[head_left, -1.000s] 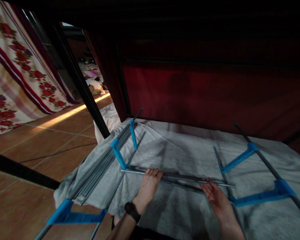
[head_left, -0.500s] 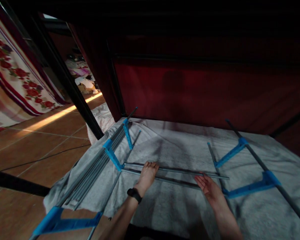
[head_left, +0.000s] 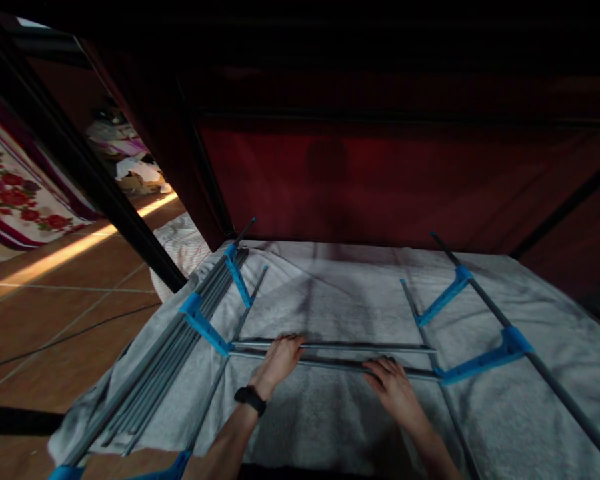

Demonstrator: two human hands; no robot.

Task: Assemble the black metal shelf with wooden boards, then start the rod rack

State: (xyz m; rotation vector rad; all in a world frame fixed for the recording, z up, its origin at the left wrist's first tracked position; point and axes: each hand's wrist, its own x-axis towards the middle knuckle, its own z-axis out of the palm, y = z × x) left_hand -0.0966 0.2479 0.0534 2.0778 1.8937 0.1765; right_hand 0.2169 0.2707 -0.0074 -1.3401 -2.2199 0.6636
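My left hand point(head_left: 283, 363), with a black band on its wrist, is closed around the far grey metal tube point(head_left: 350, 346). My right hand point(head_left: 393, 387) lies palm down, its fingers curled over the near metal tube point(head_left: 330, 363). Both tubes run crosswise between two side frames of grey tubes and blue plastic connectors. Their left ends meet a left connector point(head_left: 207, 330). The near tube reaches a right connector point(head_left: 485, 363); the far tube's right end lies over the right frame's inner tube point(head_left: 415, 310).
Several loose grey tubes point(head_left: 180, 360) lie along the left frame on a grey blanket point(head_left: 325, 287). A dark red panel point(head_left: 280, 180) stands behind. Black posts point(head_left: 115, 193) rise at the left, beside a tiled floor point(head_left: 60, 333) with a thin cable point(head_left: 75, 333).
My right hand has turned from palm up by the far tube to palm down on the near tube. My left hand stays on the far tube. The view has swung slightly right.
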